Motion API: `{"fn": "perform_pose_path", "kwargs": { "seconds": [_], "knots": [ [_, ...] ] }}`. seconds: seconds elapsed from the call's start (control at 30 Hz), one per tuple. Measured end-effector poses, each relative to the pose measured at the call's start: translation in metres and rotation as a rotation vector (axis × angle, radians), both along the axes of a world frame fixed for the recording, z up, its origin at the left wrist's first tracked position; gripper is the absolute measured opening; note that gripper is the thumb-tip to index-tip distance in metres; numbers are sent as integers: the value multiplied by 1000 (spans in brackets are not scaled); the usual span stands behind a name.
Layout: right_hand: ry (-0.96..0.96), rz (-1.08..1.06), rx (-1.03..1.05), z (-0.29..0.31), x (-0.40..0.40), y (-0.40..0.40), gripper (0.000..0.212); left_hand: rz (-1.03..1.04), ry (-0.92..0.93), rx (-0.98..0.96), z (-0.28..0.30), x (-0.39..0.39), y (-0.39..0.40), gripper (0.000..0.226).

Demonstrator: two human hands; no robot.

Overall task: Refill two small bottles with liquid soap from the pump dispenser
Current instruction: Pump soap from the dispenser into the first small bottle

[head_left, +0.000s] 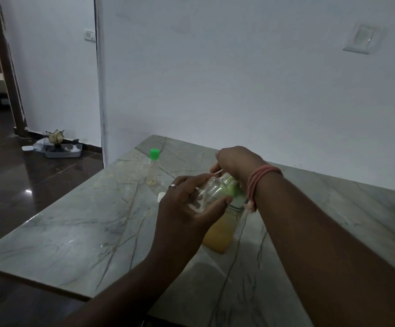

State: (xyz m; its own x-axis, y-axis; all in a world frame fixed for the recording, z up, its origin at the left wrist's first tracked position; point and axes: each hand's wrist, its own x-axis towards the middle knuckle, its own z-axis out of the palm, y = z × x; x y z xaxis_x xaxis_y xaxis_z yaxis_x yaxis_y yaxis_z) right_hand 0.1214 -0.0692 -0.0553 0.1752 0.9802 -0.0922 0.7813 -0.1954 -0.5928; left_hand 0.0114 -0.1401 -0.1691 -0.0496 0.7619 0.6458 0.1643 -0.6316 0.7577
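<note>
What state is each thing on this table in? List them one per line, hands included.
Small clear bottle: uncapped, tilted, held off the table, neck at the pump.
Green-capped bottle: capped, upright, a little yellowish liquid at the bottom.
Pump dispenser: upright on the marble table, partly full of yellow soap.
White cap: lying loose on the table.
Left hand: grips the clear bottle.
Right hand: fingers on the pump head.

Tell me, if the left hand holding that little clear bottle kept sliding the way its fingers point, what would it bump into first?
Probably the right hand, on the green pump head of the yellow soap dispenser. The left hand holds the small clear uncapped bottle, mouth toward that pump. Depth is hard to judge.
</note>
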Motion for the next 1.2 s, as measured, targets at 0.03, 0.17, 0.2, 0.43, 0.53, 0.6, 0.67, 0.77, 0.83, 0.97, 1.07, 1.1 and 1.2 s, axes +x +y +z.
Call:
{"fn": "perform_pose_path", "kwargs": {
  "seconds": [0.03, 0.17, 0.2, 0.43, 0.53, 0.6, 0.67, 0.77, 0.83, 0.97, 1.07, 1.1, 1.2],
  "knots": [
    [15, -4, -32, 2, 1, -1, 37, -4, 2, 0, 2, -1, 2, 46],
    [9, 3, -80, 7, 8, 10, 27, -27, 15, -2, 8, -3, 20, 44],
    [-150, 42, -21, 6, 9, 14, 22, -41, 12, -2, 7, -3, 25, 45],
    [-467, 31, 86, -3, -7, 28, 29, -237, -99, -45, -9, -14, 44, 60],
    [-109, -43, 63, -4, 1, 28, 35, -371, -218, -89, -12, -17, 48, 51],
    [107, -105, 14, -6, 2, 28, 33, -422, -242, -89, -13, -18, 48, 44],
    [257, -125, -77, -3, 3, 31, 33, -422, -231, -73, -15, -19, 48, 39],
    [323, -92, -253, 7, 8, 35, 49, -389, -217, -38, -16, -21, 48, 32],
    [317, -99, -293, 7, 11, 36, 51, -350, -193, -44, -16, -20, 48, 30],
    [83, -76, -60, -4, 10, 36, 28, -183, -101, -34, -19, -16, 51, 26],
    [-79, 9, 37, -3, 0, 28, 27, -128, -80, 1, -19, -11, 55, 28],
    [-64, 2, 44, -3, -1, 26, 22, -138, -97, -8, -18, -10, 55, 30],
    [-86, 44, 23, 2, -3, 22, 20, -265, -197, -71, -19, -10, 56, 27]
  ]
}}
